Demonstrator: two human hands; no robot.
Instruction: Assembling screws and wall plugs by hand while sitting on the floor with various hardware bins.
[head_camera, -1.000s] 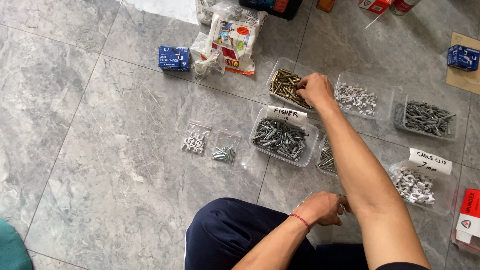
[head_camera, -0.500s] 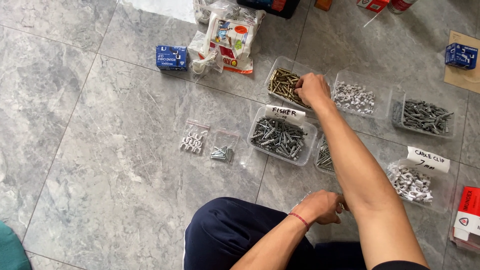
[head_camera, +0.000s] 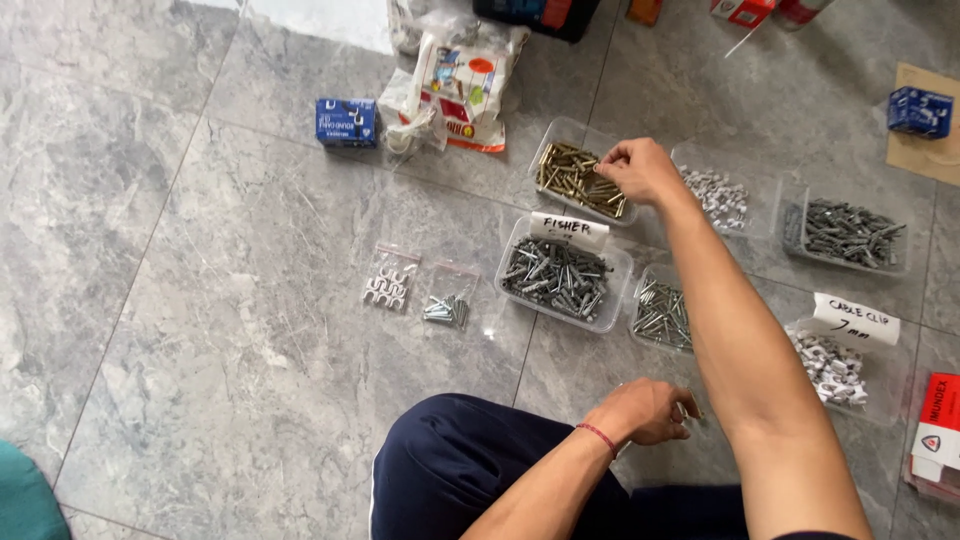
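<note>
My right hand (head_camera: 641, 168) reaches out over a clear tray of brass-coloured screws (head_camera: 570, 172), its fingertips pinched together just above the screws; whether a screw is between them is too small to tell. My left hand (head_camera: 650, 410) rests near my knee, fingers curled around something small and clear, most of it hidden. In front of me lies a clear tray of grey wall plugs (head_camera: 556, 275) with a white paper label. Beside it, a tray of silver screws (head_camera: 660, 312) is partly hidden behind my right forearm.
Two small zip bags (head_camera: 388, 280) (head_camera: 449, 303) of fasteners lie on the grey tile floor at left. Trays of white clips (head_camera: 716, 190) (head_camera: 835, 365) and grey plugs (head_camera: 848, 232) stand at right. Blue boxes (head_camera: 346, 121) (head_camera: 918, 110), a plastic bag (head_camera: 462, 75) and a red-white box (head_camera: 935, 425) surround them.
My right hand has stayed over the brass screw tray, shifting its fingers slightly towards the screws. My left hand stays by my knee.
</note>
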